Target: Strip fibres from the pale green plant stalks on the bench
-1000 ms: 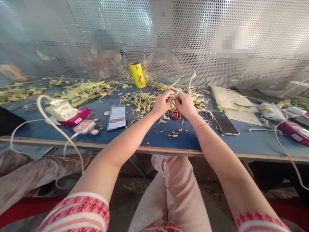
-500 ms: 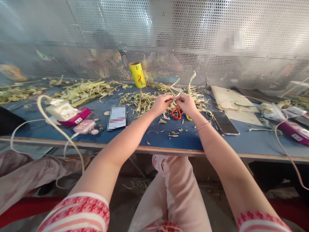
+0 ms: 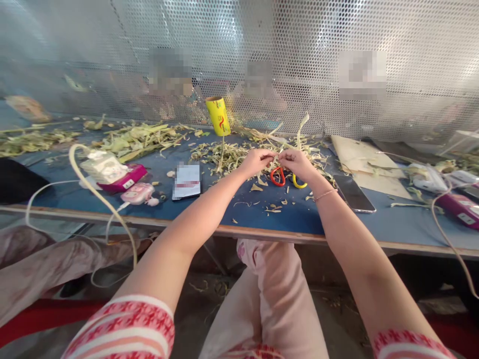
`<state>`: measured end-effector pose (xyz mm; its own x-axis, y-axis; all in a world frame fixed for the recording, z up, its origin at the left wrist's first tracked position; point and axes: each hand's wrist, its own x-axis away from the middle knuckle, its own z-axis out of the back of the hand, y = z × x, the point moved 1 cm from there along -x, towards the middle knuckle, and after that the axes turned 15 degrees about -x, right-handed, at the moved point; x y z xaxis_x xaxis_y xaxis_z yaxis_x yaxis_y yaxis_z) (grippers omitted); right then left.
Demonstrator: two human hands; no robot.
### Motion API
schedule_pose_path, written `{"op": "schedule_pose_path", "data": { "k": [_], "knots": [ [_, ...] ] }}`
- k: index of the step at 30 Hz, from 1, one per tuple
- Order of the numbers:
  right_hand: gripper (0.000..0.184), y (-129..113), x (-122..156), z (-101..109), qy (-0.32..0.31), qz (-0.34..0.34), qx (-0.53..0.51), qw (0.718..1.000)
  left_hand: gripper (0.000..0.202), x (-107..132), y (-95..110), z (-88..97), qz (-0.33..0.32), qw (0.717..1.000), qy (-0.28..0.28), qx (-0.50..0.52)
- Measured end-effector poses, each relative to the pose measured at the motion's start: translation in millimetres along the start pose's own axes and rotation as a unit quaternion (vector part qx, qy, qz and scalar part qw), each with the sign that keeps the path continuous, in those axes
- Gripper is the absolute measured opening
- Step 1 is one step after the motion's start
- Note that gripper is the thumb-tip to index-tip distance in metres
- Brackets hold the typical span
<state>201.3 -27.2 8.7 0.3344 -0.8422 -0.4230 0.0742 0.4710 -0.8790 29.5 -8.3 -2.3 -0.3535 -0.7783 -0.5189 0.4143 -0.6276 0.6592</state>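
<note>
Over the blue table [image 3: 247,212], my left hand [image 3: 255,162] and my right hand [image 3: 298,163] meet, both pinched on a thin pale leaf strip [image 3: 279,155] stretched between their fingertips. Scissors with one red and one yellow handle [image 3: 286,178] lie on the table just under the hands. A heap of dry pale-green leaf strips [image 3: 228,152] lies right behind them, and small trimmings [image 3: 275,205] are scattered in front.
A yellow tube [image 3: 219,115] stands behind the heap. A phone [image 3: 354,192] lies right of my right hand, with boards [image 3: 364,162] beyond. A card [image 3: 187,180], pink devices [image 3: 127,182] and white cables [image 3: 93,192] lie left. Perforated metal screen [image 3: 299,60] backs the table.
Both hands have come down and a little toward me with the strip, uncovering the yellow scissor handle. The camera view has shifted slightly.
</note>
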Motion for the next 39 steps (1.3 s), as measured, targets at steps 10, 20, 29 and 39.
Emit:
{"op": "schedule_pose_path", "data": {
  "k": [10, 20, 29, 39],
  "knots": [
    [0.007, -0.3, 1.4, 6.8, 0.011, 0.188, 0.32, 0.929, 0.014, -1.4, 2.2, -6.2, -0.006, 0.998, -0.044, -0.041],
    [0.007, 10.9, -2.3, 14.3, -0.065, 0.108, 0.338, 0.933, 0.016, -5.7, -4.7, -9.4, -0.026, 0.999, -0.035, 0.008],
    [0.008, 12.8, -2.9, 8.3, -0.037, 0.073, 0.341, 0.936, 0.03, -9.1, -5.5, -9.7, 0.031, 0.998, 0.045, -0.018],
    [0.004, 11.6, 2.7, -1.2, -0.048, 0.022, 0.339, 0.939, 0.004, -4.5, 6.6, -5.2, 0.077, 0.983, -0.08, -0.145]
  ]
}}
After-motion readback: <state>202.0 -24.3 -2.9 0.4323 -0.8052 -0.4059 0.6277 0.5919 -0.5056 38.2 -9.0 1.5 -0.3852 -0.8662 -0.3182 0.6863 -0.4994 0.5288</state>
